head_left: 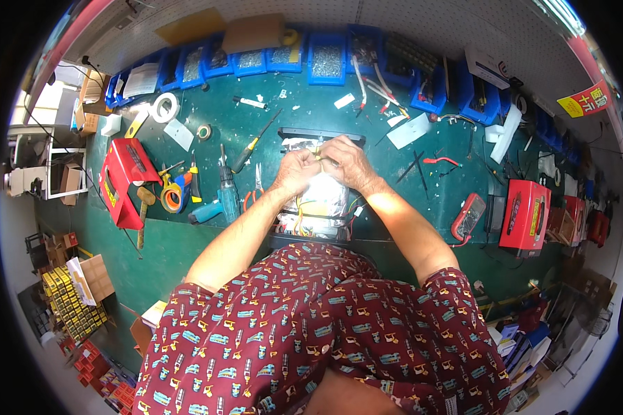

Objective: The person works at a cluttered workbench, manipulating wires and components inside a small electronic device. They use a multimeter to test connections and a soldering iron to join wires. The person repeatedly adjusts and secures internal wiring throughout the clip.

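My left hand (pixel 299 169) and my right hand (pixel 340 160) meet over a silvery, foil-wrapped assembly (pixel 315 197) with a dark end plate (pixel 353 138) at its far end. The fingers of both hands are bent and pinched together at a small pale yellowish piece (pixel 318 153), too small to make out. Thin coloured wires (pixel 303 225) run along the near end of the assembly. To its left lie orange-handled scissors (pixel 255 190), a teal drill (pixel 218 197) and a screwdriver (pixel 246 152).
Blue parts bins (pixel 327 66) line the back of the green bench (pixel 408 207). Red housings (pixel 124 187) (pixel 522 218) stand on both sides. A red meter (pixel 467 218), tape rolls (pixel 165 107) and cable pieces (pixel 441 161) lie around.
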`<control>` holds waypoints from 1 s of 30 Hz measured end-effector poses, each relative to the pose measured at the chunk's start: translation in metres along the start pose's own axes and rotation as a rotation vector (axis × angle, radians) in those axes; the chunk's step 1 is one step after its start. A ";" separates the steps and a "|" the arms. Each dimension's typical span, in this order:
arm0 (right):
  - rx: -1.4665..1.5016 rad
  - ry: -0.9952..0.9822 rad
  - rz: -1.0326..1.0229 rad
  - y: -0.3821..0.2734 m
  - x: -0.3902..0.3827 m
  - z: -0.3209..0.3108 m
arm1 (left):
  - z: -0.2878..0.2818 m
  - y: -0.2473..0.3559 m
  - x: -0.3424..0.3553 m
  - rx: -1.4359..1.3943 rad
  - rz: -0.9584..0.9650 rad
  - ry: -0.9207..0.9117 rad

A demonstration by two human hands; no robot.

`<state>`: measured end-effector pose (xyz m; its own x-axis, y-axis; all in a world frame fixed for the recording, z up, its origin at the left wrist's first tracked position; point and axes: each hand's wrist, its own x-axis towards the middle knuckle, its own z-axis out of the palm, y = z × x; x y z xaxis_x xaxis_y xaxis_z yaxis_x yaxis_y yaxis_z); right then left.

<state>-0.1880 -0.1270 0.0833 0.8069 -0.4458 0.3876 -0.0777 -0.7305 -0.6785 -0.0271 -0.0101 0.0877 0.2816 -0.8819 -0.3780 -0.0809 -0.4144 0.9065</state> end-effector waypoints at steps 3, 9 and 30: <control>-0.022 0.105 0.120 0.002 -0.007 0.011 | -0.001 0.003 -0.005 -0.008 -0.006 0.039; 0.048 0.266 0.531 -0.006 -0.028 0.037 | -0.007 0.006 -0.008 0.042 -0.109 0.065; 0.184 0.285 0.579 -0.005 -0.026 0.039 | 0.012 -0.015 -0.006 -0.078 0.204 0.005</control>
<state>-0.1857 -0.0912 0.0526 0.4768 -0.8769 0.0614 -0.3301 -0.2433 -0.9120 -0.0394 -0.0009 0.0740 0.2715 -0.9446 -0.1843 -0.0624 -0.2083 0.9761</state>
